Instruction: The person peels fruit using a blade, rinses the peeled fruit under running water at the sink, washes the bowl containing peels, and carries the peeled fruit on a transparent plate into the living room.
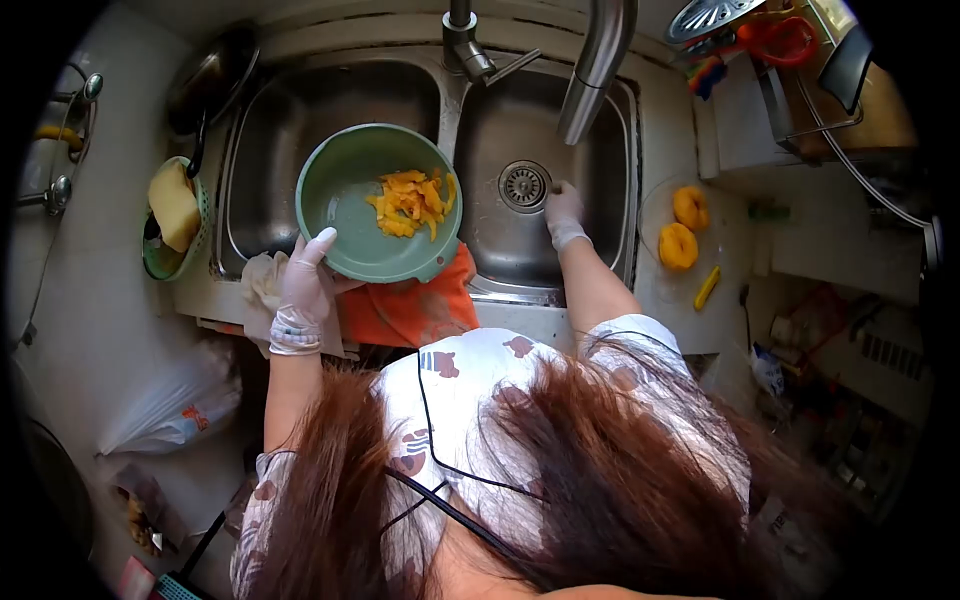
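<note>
green bowl (340, 235), with orange-yellow strips (410, 205) lying in its right half, sits over the front of the left sink basin (262, 150), its right edge reaching the divider; whether it rests on anything, i cannot tell. well to the left of the bowl, a green basket (204, 222) holds a pale yellow block (175, 205), with a black frying pan (205, 85) behind. just left of the bowl's near edge lies a whitish cloth (262, 290). beside that, the gloved left hand (308, 285) grasps the bowl's near-left side, thumb over the rim, other fingers mostly out of sight. an orange cloth (410, 312) lies in front of the bowl, partly covered by it. right of the bowl, the gloved right hand (565, 212) is low in the right sink basin (490, 120), just beside the drain strainer (525, 187); its fingers look curled, but i cannot tell whether they clench anything. the faucet spout (600, 70) hangs behind and right of the bowl, no stream showing. farther right are two orange-yellow rounds (684, 228) and a slim yellow piece (707, 287).

the step in hand seems to be steadying the bowl while the right hand is busy near the drain; moving on calls for a firm left grip and a level rim, so no strips spill.
</note>
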A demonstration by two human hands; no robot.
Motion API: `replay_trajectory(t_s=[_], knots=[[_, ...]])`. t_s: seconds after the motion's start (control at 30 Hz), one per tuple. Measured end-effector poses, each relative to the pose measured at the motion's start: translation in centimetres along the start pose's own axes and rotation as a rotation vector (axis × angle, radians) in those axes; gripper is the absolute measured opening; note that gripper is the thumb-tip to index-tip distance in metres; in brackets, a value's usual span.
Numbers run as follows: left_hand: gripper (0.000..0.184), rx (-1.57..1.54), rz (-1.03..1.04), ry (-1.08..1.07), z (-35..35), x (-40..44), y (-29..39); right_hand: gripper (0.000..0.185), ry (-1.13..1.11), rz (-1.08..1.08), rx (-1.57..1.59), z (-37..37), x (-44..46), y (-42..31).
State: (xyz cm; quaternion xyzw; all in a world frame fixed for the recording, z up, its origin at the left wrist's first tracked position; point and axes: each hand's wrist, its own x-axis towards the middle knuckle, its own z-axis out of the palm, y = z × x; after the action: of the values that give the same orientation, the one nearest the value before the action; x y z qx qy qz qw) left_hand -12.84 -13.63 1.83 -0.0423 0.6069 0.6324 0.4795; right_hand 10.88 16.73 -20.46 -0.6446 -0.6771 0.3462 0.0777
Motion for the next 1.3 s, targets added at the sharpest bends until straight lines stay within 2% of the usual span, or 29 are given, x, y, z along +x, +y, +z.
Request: replay_trajectory(t_s=[0.07, 0.1, 0.2, 0.3, 0.4, 0.53, 0.73, 0.77, 0.87, 1.07, 1.17, 1.27, 1.3], knots=[[0.045, -0.035, -0.004, -0.017, -0.5, 0.4, -0.2, 0.025, -0.050, -0.164, -0.013, 1.3, 1.5, -0.8], [0.046, -0.043, -0.008, -0.020, -0.6, 0.4, -0.4, 0.024, -0.131, -0.148, -0.076, 0.2, 0.3, -3.2], [0.047, -0.054, -0.008, -0.019, -0.7, 0.1, -0.4, 0.023, -0.198, -0.267, -0.335, 0.8, 0.1, -4.1], [0.048, -0.074, 0.012, -0.009, -0.5, -0.2, -0.7, 0.024, -0.130, -0.342, -0.450, 2.4, 1.4, -3.7], [0.051, -0.103, -0.006, -0.027, -0.9, -0.1, -1.1, 0.024, -0.200, -0.257, -0.500, 2.2, 1.7, -4.7], [0.056, -0.052, 0.033, -0.060, 0.0, -0.5, -0.3, 0.023, -0.110, -0.241, -0.447, 3.4, 2.0, -2.7], [0.059, 0.032, 0.110, -0.051, 2.1, -0.8, 0.7, 0.023, -0.203, -0.319, -0.464, 1.8, 2.1, -3.4], [0.059, 0.029, 0.103, -0.045, 2.4, -1.0, 0.9, 0.022, -0.128, -0.347, -0.423, 2.2, 2.5, -2.8], [0.054, 0.046, 0.120, -0.047, 2.5, -0.7, 0.6, 0.022, -0.106, -0.226, -0.378, 0.9, 1.7, -3.8], [0.053, 0.060, 0.123, -0.031, 3.0, -0.7, 0.4, 0.023, -0.180, -0.227, -0.426, 3.5, 3.1, -1.1], [0.058, 0.071, 0.094, -0.036, 2.7, -0.7, 0.2, 0.024, -0.175, -0.197, -0.347, 5.3, 3.7, -0.1], [0.061, 0.090, 0.088, -0.049, 2.8, -0.6, 0.1, 0.027, -0.090, -0.240, -0.299, 2.5, 1.5, -3.3], [0.060, 0.097, 0.094, -0.054, 3.1, -0.7, 0.2, 0.026, 0.010, -0.331, -0.092, 1.6, 0.5, -4.5]])
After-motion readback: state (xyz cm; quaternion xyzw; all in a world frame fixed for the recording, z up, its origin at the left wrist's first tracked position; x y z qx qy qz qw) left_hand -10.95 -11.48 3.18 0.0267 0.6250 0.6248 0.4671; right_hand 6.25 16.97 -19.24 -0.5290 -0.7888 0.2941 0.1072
